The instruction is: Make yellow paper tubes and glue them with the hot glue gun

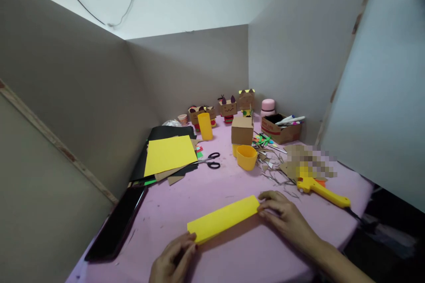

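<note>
A long yellow paper strip (224,219) lies slantwise on the pink table (212,188), near the front edge. My left hand (174,258) pinches its near left end with curled fingers. My right hand (285,216) rests on the table with its fingertips pressing the strip's far right end. The strip looks folded flat along its length.
A dark phone (116,225) lies at the left edge. Behind are a yellow sheet (169,154) on black paper, scissors (211,160), a yellow cup (246,157), a yellow tube (205,126), cardboard box figures (242,129), a marker box (280,128), paper scraps and a yellow glue gun (320,187). Grey boards wall the table.
</note>
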The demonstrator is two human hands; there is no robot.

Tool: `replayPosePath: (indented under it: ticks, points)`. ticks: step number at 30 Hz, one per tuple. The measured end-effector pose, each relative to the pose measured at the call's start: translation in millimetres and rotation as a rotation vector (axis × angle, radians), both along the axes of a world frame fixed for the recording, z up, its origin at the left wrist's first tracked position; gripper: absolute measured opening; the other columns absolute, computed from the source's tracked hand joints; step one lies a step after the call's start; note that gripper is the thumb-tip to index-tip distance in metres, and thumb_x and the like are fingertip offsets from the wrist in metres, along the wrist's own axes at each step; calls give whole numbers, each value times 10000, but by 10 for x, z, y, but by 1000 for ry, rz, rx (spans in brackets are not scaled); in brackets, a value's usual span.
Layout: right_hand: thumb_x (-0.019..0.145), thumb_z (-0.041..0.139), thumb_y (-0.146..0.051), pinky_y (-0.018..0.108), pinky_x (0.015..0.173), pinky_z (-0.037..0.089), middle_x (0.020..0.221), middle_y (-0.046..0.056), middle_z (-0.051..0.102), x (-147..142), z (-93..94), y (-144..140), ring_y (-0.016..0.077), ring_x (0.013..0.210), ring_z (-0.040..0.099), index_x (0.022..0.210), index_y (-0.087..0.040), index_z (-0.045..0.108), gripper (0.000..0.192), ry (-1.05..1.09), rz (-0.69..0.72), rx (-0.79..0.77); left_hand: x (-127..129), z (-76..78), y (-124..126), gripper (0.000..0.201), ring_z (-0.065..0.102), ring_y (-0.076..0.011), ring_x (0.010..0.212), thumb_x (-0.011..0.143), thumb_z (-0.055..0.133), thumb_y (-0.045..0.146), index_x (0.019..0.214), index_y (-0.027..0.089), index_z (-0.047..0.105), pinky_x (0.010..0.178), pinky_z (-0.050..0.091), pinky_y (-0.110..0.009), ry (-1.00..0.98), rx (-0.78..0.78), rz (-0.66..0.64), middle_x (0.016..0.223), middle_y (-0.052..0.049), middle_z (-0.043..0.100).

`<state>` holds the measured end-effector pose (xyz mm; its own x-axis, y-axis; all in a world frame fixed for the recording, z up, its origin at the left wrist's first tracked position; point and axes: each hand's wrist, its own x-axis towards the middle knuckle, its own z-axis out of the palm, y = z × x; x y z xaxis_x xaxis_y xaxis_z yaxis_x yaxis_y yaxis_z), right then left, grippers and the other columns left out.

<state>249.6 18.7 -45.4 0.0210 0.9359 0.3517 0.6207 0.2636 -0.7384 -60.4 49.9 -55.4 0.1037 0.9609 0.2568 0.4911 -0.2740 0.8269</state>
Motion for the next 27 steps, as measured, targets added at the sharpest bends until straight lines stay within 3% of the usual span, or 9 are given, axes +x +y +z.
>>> replayPosePath:
  ticks: [3,5,8,10,14,17,18,22,27]
  points:
    - [876,491,-393,319,708,502,867,67,676,50,109,31,205,807,625,755,-190,649,284,136,-9,-37,146,240,33,400,639,-185,657,645,662,571,560,183,619,600,517,-239,-288,-274,45,653,-9,682]
    - [891,455,-430,267,567,494,717,32,661,81,155,84,172,654,621,758,-175,623,333,183,-14,-76,230,363,90,413,612,-168,612,698,606,576,595,176,597,563,496,-231,-322,-318,38,595,10,634]
    - [890,448,-427,256,483,475,642,16,647,143,154,186,166,567,610,785,-164,621,331,180,-51,-119,303,413,193,415,642,-226,703,747,548,562,750,156,635,637,524,-316,-265,-301,45,714,-39,671]
    - [885,444,-403,327,598,522,805,75,693,169,121,229,220,715,651,931,-149,630,318,141,-113,-113,326,359,239,464,626,-288,921,750,554,530,980,134,625,807,499,-417,-221,-252,98,989,-111,673]
    - [881,406,-338,506,1023,328,1309,183,532,-38,39,188,299,1229,452,1234,-118,532,434,23,-174,-63,454,108,206,481,412,-264,1268,843,466,380,1250,127,493,1031,345,-464,141,149,79,1372,-156,462]
    - [800,511,-257,488,1068,291,1339,148,524,-413,-11,82,289,1257,441,1266,-143,543,481,-88,15,-106,656,-104,103,413,446,-269,1253,884,377,241,1258,129,512,946,448,-479,538,446,-163,1363,-163,475]
    - [793,526,-257,546,1060,273,1394,163,443,-521,-21,44,318,1295,382,1323,-130,479,546,-218,168,-193,712,-154,71,428,464,-280,1236,877,361,200,1275,121,498,918,467,-494,669,467,-228,1359,-171,471]
    - [866,461,-438,596,1057,216,1461,148,264,-569,-24,-96,321,1350,243,1410,-119,305,649,-439,355,-308,711,-174,-2,487,467,-304,1222,897,325,277,1338,94,416,892,468,-545,984,340,-349,1366,-176,421]
    - [914,326,-461,598,1059,203,1484,104,167,-60,-77,-244,288,1364,198,1427,-134,205,620,-575,126,-351,361,-34,-27,561,324,-279,1318,897,253,378,1389,113,303,995,349,-557,1064,50,-219,1451,-119,255]
